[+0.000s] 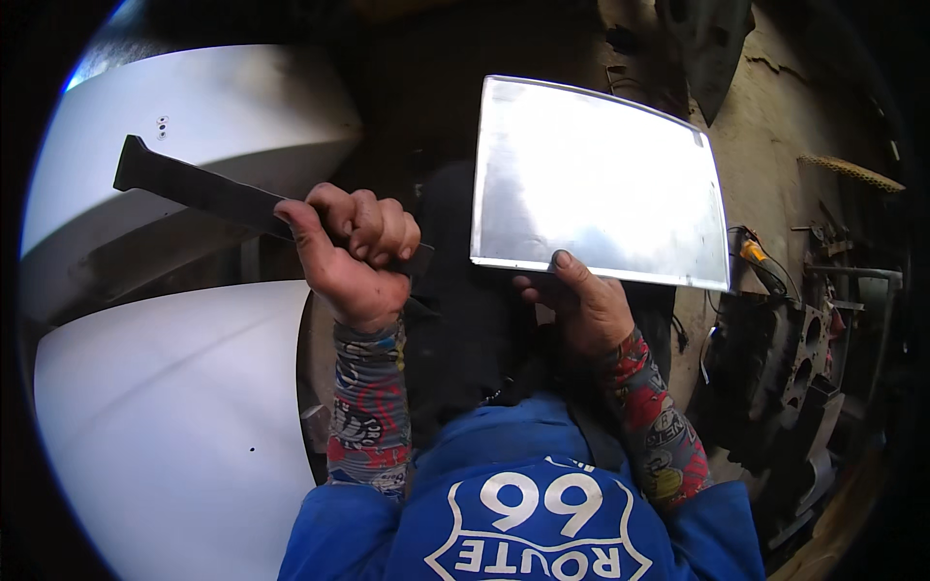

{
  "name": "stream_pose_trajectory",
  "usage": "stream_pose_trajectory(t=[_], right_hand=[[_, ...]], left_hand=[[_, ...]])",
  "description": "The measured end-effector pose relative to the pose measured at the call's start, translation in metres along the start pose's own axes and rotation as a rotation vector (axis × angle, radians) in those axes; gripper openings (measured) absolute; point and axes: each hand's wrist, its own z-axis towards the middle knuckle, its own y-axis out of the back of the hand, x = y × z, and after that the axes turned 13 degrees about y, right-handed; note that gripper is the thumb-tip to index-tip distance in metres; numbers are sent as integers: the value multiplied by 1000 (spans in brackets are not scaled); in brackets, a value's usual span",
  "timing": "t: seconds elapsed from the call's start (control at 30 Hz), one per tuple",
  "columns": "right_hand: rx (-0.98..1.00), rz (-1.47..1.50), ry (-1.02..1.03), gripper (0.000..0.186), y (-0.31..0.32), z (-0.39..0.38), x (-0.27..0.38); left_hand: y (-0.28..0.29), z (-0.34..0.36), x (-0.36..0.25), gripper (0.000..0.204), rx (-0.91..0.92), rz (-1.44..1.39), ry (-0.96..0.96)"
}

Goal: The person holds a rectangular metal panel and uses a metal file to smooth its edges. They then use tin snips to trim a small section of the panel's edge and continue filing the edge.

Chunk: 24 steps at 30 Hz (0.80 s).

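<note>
My left hand (358, 252) is closed around a long, flat, dark bar (203, 186). The bar's flared end points up and to the left, and a short stub of it shows past the little finger. In my right hand (589, 308) is a shiny sheet-metal panel (596, 184), gripped at its near edge with the thumb on top and the fingers mostly hidden beneath. The panel is four-sided, with a curved far edge and narrow folded rims. Strong light glares off its face. Bar and panel are held apart from each other.
Two large white body panels lie on the left, a far one (223, 102) with small holes and a near one (174, 416). Metal parts (799, 373) crowd the right, near a yellow-orange plug (752, 252) and a perforated strip (852, 172).
</note>
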Motion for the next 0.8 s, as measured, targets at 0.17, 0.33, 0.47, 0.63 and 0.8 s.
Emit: stream_pose_trajectory(t=[0.17,0.33,0.47,0.63,0.8], right_hand=[[107,-73,93,53,-7,45,5],[163,-72,102,45,-5,68,7],[208,-120,149,39,-4,74,7],[160,-126,163,32,-7,72,5],[107,-262,194,39,-20,59,-2]], left_hand=[[6,7,16,60,172,-5,-23],[4,14,27,58,182,57,-48],[1,17,33,58,140,66,-45],[2,18,39,58,101,86,-81],[6,19,40,59,128,56,-94]])
